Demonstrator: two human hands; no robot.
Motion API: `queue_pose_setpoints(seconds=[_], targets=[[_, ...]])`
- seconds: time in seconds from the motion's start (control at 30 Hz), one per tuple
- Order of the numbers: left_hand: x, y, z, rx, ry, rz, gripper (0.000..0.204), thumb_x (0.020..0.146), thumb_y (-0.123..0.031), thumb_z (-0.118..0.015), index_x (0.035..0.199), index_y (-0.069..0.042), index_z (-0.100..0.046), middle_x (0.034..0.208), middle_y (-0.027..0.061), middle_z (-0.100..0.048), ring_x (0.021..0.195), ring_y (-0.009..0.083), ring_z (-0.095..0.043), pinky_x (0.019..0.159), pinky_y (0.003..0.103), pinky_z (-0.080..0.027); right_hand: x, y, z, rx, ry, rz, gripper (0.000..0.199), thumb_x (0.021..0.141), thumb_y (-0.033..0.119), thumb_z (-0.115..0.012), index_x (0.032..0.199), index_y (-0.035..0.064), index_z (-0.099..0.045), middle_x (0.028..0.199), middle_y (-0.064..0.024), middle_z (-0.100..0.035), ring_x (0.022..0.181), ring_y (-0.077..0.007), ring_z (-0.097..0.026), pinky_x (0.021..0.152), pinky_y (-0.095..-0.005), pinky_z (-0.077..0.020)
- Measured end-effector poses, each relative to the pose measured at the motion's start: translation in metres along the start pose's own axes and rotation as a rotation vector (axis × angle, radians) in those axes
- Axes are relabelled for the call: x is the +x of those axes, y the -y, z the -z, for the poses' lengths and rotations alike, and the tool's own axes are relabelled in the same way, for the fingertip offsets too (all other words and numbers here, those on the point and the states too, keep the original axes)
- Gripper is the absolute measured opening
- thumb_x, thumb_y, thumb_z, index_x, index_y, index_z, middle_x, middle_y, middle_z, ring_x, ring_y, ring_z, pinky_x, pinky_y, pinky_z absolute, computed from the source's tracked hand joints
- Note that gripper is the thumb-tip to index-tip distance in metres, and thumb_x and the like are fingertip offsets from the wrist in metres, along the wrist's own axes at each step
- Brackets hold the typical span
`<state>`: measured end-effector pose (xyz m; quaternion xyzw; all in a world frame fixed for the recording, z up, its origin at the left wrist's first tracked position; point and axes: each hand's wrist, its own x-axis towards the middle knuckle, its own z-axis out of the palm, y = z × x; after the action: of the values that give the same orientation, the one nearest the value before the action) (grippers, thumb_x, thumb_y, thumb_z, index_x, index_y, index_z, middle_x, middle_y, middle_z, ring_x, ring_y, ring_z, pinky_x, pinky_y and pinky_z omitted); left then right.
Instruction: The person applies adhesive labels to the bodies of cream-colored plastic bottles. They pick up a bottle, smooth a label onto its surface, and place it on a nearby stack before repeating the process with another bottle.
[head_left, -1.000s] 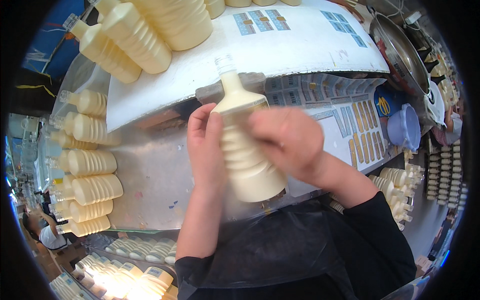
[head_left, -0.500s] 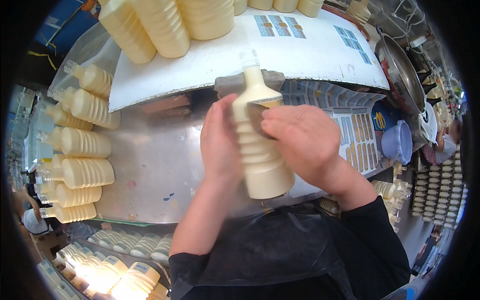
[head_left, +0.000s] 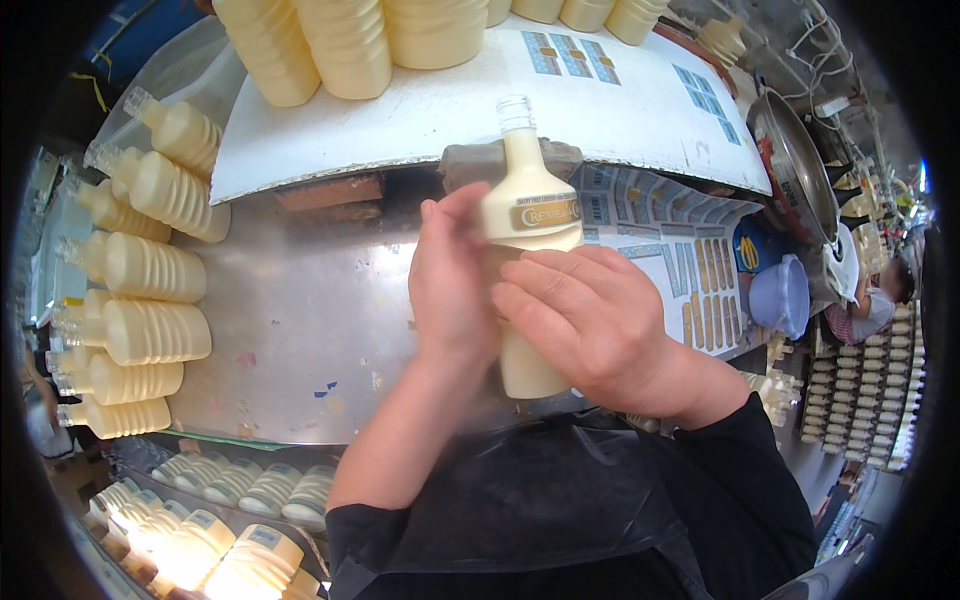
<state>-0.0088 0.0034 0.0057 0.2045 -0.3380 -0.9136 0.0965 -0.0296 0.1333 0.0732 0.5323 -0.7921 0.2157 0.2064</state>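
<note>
A cream-coloured bottle (head_left: 535, 365) with a clear threaded neck and ridged sides lies before me, its neck pointing away and resting by a grey padded block (head_left: 465, 165). A gold label (head_left: 545, 214) sits on its shoulder. My left hand (head_left: 450, 275) cups the bottle's left side, the fingertips blurred and partly behind it. Across the bottle's middle, just below the label, lies my right hand (head_left: 595, 320), its fingers bent around a thin flat brownish piece (head_left: 502, 262) pressed to the surface. Most of that piece is hidden by the fingers and by blur.
Several filled bottles (head_left: 150, 265) lie along the metal table's left edge; others stand on the white board (head_left: 400, 125). Label sheets (head_left: 700, 270) lie at right, beside a lavender bucket (head_left: 780, 295) and a pan (head_left: 800, 165). Another person (head_left: 870, 305) is far right.
My right hand has moved down the bottle with the flat piece, from the shoulder to the middle, uncovering the gold label. My left hand stays at the bottle's left side.
</note>
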Motion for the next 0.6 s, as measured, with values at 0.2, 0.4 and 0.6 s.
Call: queue_pose_setpoints(seconds=[0.2,0.4,0.6], targets=[[-0.001,-0.001,0.002,-0.079,0.006,0.024,0.051,0.113,-0.044,-0.032,0.128,-0.002,-0.058,0.118,0.0088,-0.063,0.109,0.0178,-0.059,0.100,0.035,-0.048,0.018,-0.025,0.012,0.613,-0.307,-0.783,0.020,0.090,-0.002,-0.062,0.110,0.0008,-0.059,0.096,-0.0066,-0.067,0.085,-0.0181,-0.067,0.084,-0.0319,-0.0560],[-0.003,-0.003,-0.004,-0.083,0.016,0.032,0.050,0.113,-0.043,-0.033,0.129,-0.003,-0.057,0.117,0.0081,-0.062,0.106,0.0173,-0.059,0.098,0.035,-0.048,0.027,-0.040,-0.027,0.491,-0.287,-0.565,0.039,0.092,-0.002,-0.049,0.131,-0.0003,-0.046,0.123,-0.0211,-0.060,0.113,-0.0333,-0.060,0.103,-0.0412,-0.0464],[-0.006,-0.003,-0.007,-0.100,-0.009,0.054,0.048,0.113,-0.043,-0.034,0.128,-0.003,-0.057,0.114,0.0062,-0.061,0.100,0.0155,-0.057,0.095,0.033,-0.048,0.021,-0.045,-0.026,0.312,-0.274,-0.675,0.036,0.093,0.000,-0.047,0.129,-0.0008,-0.046,0.123,-0.0241,-0.056,0.113,-0.0402,-0.057,0.101,-0.0458,-0.0456]])
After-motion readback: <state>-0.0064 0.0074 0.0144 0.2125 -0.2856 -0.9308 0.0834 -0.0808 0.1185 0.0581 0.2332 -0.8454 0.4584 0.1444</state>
